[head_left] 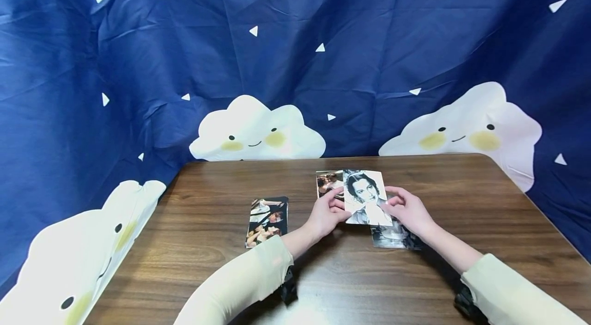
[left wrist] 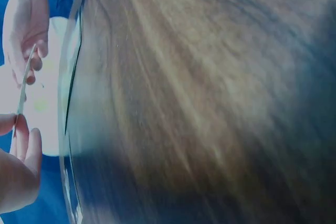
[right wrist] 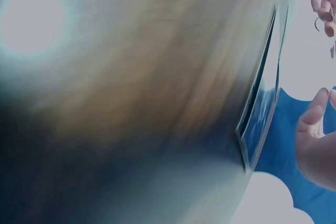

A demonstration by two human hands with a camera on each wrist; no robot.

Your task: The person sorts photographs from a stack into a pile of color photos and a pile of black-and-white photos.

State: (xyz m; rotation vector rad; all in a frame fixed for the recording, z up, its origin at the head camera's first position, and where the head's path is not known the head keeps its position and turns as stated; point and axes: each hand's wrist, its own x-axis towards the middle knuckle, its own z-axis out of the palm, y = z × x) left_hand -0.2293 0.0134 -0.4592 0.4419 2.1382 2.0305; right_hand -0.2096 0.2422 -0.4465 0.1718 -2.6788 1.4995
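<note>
Both hands hold up a black-and-white photo card (head_left: 365,199) with a portrait on it, above the table. My left hand (head_left: 327,215) pinches its left edge between thumb and fingers. At the right edge, the thumb and fingers of my right hand (head_left: 410,213) grip it. Seen edge-on in the left wrist view, the card (left wrist: 22,95) spans the gap between the left hand (left wrist: 20,174) and the right hand (left wrist: 29,24). Behind and below it lie a colour photo card (head_left: 327,180) and a grey photo card (head_left: 392,238), both partly covered.
A colour photo card or small pile (head_left: 268,222) lies left of my left hand on the brown wooden table (head_left: 208,222). A blue cloth (head_left: 286,58) with white clouds and triangles hangs behind the table's far edge. Dark wrist devices (head_left: 289,286) sit below the sleeves.
</note>
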